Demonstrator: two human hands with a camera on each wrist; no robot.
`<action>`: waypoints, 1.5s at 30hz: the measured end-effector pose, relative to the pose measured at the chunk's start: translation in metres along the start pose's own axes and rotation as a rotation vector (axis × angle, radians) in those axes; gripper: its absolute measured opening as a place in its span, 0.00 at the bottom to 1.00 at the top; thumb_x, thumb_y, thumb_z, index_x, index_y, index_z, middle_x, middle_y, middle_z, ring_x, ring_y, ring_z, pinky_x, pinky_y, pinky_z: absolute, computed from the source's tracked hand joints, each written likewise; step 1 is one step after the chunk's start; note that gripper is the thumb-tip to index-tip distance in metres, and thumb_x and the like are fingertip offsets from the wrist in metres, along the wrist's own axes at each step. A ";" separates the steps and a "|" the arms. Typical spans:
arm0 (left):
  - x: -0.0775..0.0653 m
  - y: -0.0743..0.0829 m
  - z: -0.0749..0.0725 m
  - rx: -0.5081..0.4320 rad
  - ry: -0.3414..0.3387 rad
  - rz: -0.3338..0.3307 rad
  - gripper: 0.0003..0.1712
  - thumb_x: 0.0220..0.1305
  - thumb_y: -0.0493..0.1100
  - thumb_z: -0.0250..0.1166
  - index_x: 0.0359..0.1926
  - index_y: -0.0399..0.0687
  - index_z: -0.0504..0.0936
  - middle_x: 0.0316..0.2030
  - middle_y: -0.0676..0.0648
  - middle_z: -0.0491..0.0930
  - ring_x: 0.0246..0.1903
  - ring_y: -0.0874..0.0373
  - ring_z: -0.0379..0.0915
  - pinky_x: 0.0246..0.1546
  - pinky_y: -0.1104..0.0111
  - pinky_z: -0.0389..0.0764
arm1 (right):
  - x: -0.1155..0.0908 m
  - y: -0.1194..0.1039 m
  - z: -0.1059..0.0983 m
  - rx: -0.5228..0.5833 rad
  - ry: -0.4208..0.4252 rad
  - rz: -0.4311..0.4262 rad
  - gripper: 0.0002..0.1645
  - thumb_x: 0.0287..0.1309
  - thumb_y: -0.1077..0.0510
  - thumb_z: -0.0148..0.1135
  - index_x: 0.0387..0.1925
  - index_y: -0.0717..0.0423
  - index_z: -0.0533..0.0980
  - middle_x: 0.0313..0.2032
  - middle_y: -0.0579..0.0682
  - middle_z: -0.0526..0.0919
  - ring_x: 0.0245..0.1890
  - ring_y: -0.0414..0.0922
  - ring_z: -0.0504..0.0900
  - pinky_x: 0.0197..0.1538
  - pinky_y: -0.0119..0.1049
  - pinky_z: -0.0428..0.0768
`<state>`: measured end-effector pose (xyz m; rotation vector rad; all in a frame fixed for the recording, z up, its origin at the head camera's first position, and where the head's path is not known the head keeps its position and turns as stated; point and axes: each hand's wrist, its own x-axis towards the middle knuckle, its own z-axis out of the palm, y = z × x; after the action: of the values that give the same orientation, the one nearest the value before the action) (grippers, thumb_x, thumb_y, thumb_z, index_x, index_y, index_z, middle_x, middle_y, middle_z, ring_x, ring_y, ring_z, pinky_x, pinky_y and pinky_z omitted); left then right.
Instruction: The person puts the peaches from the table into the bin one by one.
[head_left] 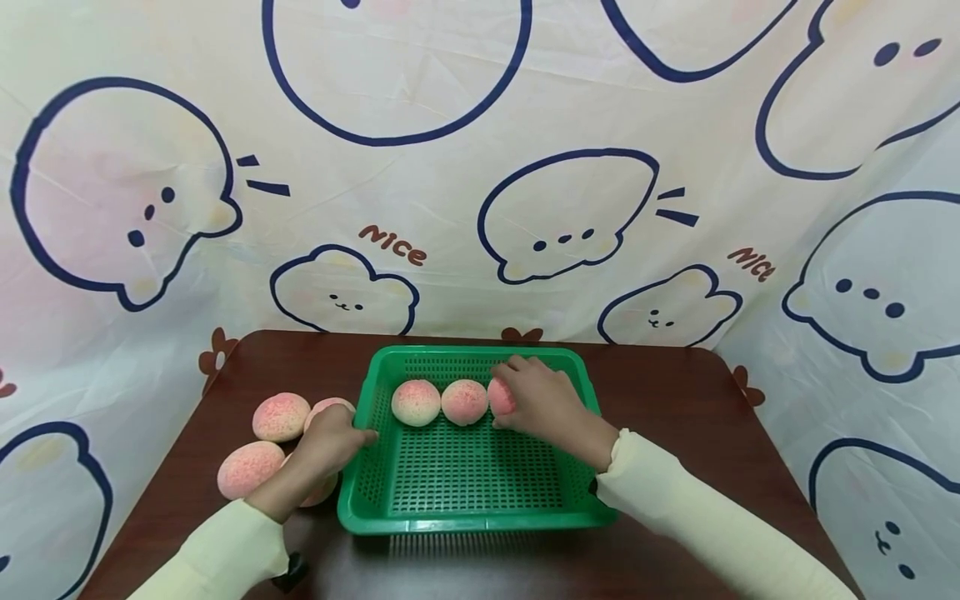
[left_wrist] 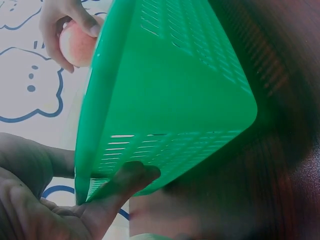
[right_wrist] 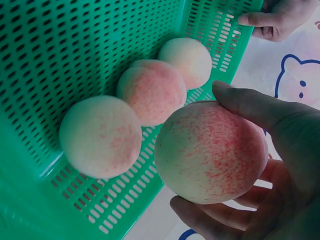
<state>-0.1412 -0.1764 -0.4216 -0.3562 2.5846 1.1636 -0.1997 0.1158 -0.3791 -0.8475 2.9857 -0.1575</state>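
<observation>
My right hand [head_left: 543, 400] grips a pink-and-cream peach [right_wrist: 212, 152] over the far side of a green plastic basket [head_left: 476, 522], thumb and fingers curled round the fruit. In the right wrist view, three more peaches lie in a row inside against the basket's far wall: a pale one [right_wrist: 100, 137], a redder one [right_wrist: 152, 92] and another pale one [right_wrist: 186, 62]. The head view shows two of them plainly; the right hand covers the rest. My left hand [head_left: 326, 446] holds the basket's left rim, its thumb [left_wrist: 142, 175] against the slotted wall.
Left of the basket, several peaches lie on the dark brown table [head_left: 667, 375], among them one at the back [head_left: 281, 417] and one nearer the front [head_left: 251, 469], partly behind the left arm. A cartoon-printed curtain [head_left: 450, 192] hangs behind the table and along its sides.
</observation>
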 end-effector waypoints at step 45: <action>0.001 0.000 0.000 0.025 0.024 0.009 0.10 0.63 0.37 0.68 0.34 0.31 0.81 0.25 0.42 0.78 0.27 0.57 0.75 0.27 0.67 0.73 | 0.025 -0.075 0.032 -0.093 -0.141 -0.211 0.43 0.43 0.40 0.84 0.61 0.46 0.78 0.57 0.47 0.81 0.54 0.47 0.81 0.46 0.45 0.85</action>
<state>-0.1418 -0.1763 -0.4223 -0.3556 2.6221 1.1352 -0.1796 0.0368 -0.4028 -1.1320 2.7873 0.0348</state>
